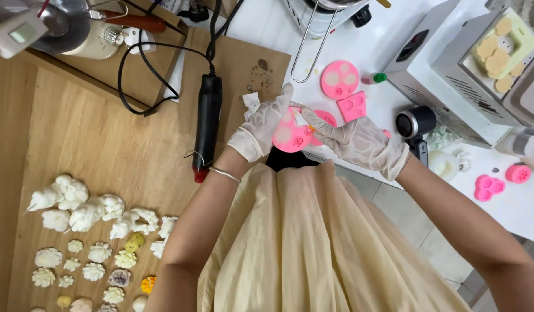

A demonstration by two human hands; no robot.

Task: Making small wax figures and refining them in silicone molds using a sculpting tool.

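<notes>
With my left hand (pixel 261 134) gripping the round pink silicone mould (pixel 291 136) and my right hand (pixel 359 141) pinching its rim, pressing too hard could crack the small casting inside.

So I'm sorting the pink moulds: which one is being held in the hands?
The round pink mould between the gloved left hand and right hand. The other round mould, the square one and two small ones at right lie on the white table.

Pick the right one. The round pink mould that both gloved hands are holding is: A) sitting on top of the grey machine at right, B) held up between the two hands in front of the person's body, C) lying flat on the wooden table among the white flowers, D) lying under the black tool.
B: the left hand and right hand grip the round pink mould between them, above the lap, clear of the wooden table.
</notes>
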